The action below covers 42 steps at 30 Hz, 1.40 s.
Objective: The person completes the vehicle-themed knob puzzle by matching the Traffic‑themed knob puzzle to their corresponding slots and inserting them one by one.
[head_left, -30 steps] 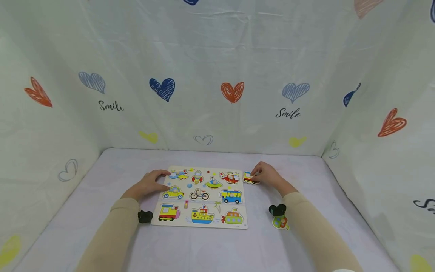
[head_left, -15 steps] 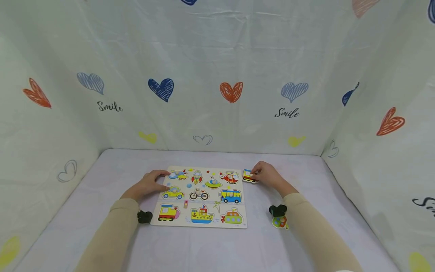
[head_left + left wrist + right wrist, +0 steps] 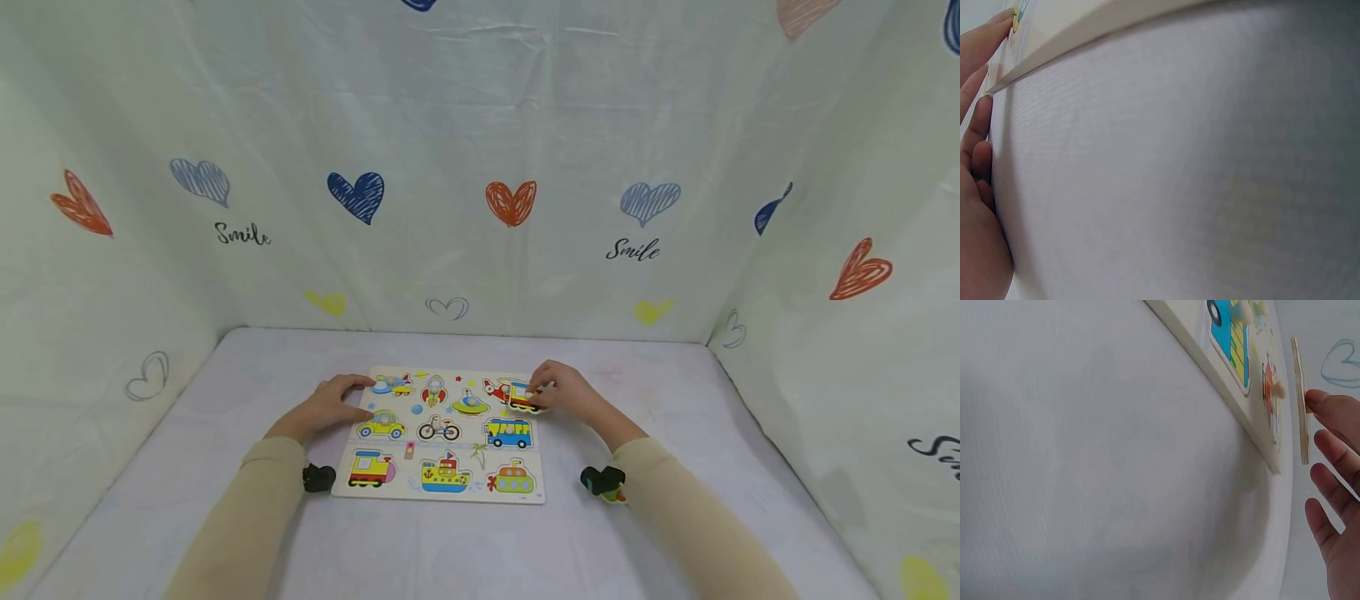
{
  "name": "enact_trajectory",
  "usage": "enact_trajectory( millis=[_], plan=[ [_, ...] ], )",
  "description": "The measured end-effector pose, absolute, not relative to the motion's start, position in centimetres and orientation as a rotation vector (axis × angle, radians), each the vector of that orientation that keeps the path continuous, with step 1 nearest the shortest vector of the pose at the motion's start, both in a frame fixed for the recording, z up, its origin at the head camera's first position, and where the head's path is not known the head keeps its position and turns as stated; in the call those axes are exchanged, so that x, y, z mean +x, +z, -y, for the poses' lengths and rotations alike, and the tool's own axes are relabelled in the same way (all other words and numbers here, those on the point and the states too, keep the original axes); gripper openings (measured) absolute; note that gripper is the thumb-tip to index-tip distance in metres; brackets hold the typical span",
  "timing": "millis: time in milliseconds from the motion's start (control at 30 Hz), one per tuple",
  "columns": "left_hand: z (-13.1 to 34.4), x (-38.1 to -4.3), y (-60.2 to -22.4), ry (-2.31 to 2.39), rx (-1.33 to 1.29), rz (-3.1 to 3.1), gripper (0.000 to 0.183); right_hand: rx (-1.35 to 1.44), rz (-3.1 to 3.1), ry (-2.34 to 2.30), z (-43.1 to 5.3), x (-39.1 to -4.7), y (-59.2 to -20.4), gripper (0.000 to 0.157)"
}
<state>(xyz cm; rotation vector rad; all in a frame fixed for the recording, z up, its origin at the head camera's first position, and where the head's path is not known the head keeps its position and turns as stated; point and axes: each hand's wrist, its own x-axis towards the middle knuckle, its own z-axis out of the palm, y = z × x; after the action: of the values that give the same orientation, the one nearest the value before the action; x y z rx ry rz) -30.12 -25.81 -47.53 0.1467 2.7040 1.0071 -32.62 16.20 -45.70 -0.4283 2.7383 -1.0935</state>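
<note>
Your right hand (image 3: 564, 392) pinches the train piece (image 3: 520, 395) above the puzzle board (image 3: 442, 492); your left hand (image 3: 330, 405) lies flat, steadying its left edge. Lowered tilted, that piece could jam.

A small recording booth set up for play is shown, not a lived-in room: a table covered in pale cloth (image 3: 450, 550) is enclosed on the left, far and right sides by hung fabric (image 3: 480, 125) printed with hearts and "Smile", and a child's wooden vehicle puzzle (image 3: 442, 435) lies on it
</note>
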Motion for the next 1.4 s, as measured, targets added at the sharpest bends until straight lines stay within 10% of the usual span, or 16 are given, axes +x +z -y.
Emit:
enact_trajectory(
  millis=[1400],
  plan=[
    [25.8,-30.2,-47.5,1.013,0.109,-2.690,0.066,-1.130,-2.491,-1.045,-3.2,-26.9,-44.6,0.005]
  ],
)
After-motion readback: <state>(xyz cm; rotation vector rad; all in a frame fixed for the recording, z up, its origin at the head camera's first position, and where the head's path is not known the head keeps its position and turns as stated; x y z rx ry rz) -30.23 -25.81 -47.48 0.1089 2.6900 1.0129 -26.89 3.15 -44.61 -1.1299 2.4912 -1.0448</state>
